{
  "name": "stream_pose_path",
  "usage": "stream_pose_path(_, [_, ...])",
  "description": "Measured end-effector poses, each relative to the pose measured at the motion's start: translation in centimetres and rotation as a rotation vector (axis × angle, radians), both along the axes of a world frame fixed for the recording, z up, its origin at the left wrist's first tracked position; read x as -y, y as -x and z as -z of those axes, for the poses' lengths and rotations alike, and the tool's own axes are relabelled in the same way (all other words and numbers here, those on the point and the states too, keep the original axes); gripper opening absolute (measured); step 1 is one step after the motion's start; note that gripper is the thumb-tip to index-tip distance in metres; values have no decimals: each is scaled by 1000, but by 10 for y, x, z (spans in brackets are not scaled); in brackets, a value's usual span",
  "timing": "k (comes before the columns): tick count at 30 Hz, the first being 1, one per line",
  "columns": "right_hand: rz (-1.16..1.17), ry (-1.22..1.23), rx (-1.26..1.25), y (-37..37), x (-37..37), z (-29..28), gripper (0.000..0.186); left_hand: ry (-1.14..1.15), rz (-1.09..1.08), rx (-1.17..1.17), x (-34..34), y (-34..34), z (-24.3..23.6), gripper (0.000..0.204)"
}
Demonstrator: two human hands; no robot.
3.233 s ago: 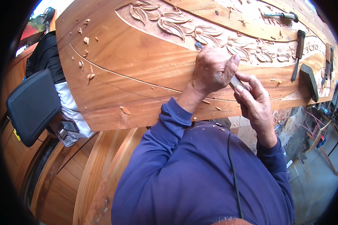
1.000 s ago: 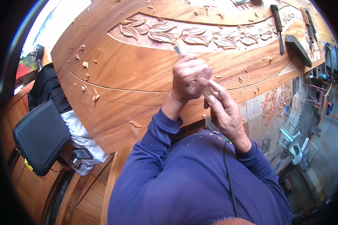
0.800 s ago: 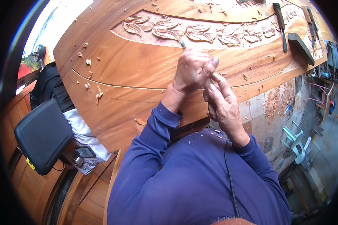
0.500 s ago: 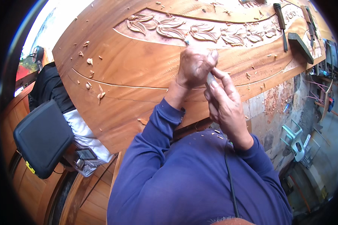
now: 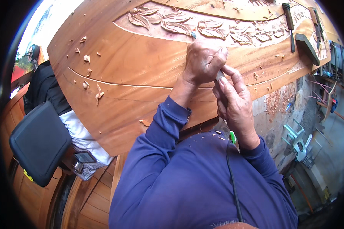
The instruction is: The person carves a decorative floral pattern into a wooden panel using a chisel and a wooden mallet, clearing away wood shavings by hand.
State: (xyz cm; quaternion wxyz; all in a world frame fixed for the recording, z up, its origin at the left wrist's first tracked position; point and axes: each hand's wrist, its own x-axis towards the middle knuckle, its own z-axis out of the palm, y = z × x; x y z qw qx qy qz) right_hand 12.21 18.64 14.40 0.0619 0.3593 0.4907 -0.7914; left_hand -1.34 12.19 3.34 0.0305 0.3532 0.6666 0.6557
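Observation:
My left hand point(image 5: 204, 63) is closed in a fist around a slim carving chisel, most of which it hides. Beyond the fist, a small bluish tip point(image 5: 193, 35) meets the lower border of the carved band, between two flowers. At the near side, the chisel's greyish end point(image 5: 219, 75) sticks out, and my right hand point(image 5: 236, 93) grips it with thumb and fingers. Under both hands lies a large brown wooden panel point(image 5: 141, 61), with a recessed strip of carved leaves and flowers point(image 5: 176, 23) along its far part.
A dark-handled chisel point(image 5: 289, 23), a dark wedge-shaped block point(image 5: 307, 49) and more tools point(image 5: 316, 23) lie at the panel's right. Wood shavings point(image 5: 99, 93) are scattered leftward. A black padded case point(image 5: 41, 143) stands left; a pale green plastic stool point(image 5: 297, 139) is on the right floor.
The view has shifted slightly. Both hands have moved a little to the right, still on the chisel, whose tip stays by the same flowers. More of a bright green item shows beside my right wrist.

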Motion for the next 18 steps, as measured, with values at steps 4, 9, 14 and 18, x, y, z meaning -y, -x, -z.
stream_pose_path(4, [-12,-72,29,0,8,-3,40,4,-3,-36,4,0,1,45])
stream_pose_path(9, [19,-36,52,5,17,-7,39,8,63,-4,10,5,1,45])
stream_pose_path(14, [214,74,-7,14,56,3,44,-189,80,121,18,10,0,41])
stream_pose_path(18, [170,183,-88,34,63,-8,51,-333,-108,-49,28,18,-2,42])
